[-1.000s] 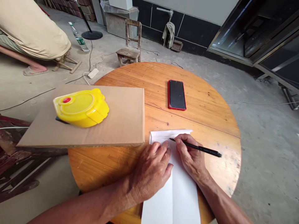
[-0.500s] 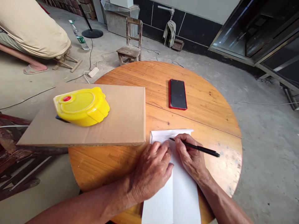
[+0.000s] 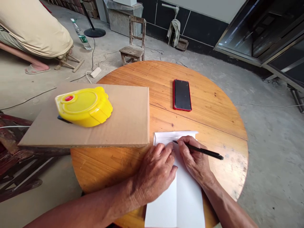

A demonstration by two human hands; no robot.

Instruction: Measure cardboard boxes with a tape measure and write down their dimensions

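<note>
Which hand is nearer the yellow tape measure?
Left. The left hand lies right of the tape measure, nearer the camera; the right hand, holding the pen, is farther right.

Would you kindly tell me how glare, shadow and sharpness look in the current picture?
Head view: pale glare on the right side of the round wooden table, darker shading beside the left forearm; same head view: the black pen looks fairly crisp, but the writing on the white paper is too faint to read.
</note>
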